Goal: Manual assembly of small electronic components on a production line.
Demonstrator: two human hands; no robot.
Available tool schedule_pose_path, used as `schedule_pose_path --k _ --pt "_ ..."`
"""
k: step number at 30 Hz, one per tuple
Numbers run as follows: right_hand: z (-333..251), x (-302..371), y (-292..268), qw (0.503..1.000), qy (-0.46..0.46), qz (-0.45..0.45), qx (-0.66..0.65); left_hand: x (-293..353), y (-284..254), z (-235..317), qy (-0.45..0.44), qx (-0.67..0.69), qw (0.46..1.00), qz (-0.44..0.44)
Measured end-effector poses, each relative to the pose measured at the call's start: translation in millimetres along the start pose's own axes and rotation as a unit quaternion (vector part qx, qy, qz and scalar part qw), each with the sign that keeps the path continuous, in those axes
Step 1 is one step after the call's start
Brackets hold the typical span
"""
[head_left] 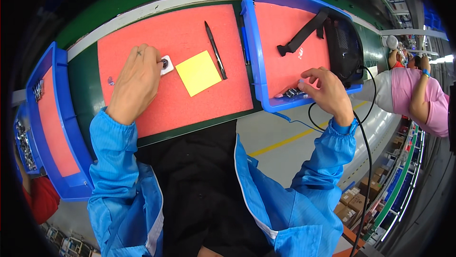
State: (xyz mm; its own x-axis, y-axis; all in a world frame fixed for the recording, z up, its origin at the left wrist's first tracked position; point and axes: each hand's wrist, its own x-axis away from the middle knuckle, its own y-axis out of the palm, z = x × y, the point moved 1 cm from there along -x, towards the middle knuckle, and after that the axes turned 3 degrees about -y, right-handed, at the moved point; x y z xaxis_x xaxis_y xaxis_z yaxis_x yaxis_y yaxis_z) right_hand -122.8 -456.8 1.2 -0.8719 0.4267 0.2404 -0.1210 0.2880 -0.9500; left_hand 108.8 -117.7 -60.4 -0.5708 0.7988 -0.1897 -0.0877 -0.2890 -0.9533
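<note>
On the pink foam mat (pixel 190 117), the left hand (pixel 137 79) pinches a white, square, dark-centred piece (pixel 168 65); over the blue plastic bin (pixel 259 65), the right hand (pixel 328 91) curls loosely near shiny metallic parts (pixel 291 93), its grip unclear.

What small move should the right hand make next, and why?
Perhaps the right hand should dip to the small metallic parts in the right-hand blue tray: it curls close beside them, while the left hand is at the white block. Whether the right already pinches one is unclear.
</note>
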Motion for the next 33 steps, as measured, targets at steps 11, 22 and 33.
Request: schedule_pose_path --k 11,22,33 --pt "-56.1 11.9 -7.7 0.965 -0.001 0.106 -0.242 11.6 -29.7 5.2 -0.061 0.543 0.837 -0.019" --pt "-224.9 14.2 98.0 0.582 -0.04 -0.13 -0.802 34.1 -49.1 37.8 -0.179 0.877 0.441 0.075" --pt "-216.4 12.2 57.4 0.856 -0.222 -0.014 -0.467 39.0 -44.6 12.0 -0.062 0.534 0.798 0.273"
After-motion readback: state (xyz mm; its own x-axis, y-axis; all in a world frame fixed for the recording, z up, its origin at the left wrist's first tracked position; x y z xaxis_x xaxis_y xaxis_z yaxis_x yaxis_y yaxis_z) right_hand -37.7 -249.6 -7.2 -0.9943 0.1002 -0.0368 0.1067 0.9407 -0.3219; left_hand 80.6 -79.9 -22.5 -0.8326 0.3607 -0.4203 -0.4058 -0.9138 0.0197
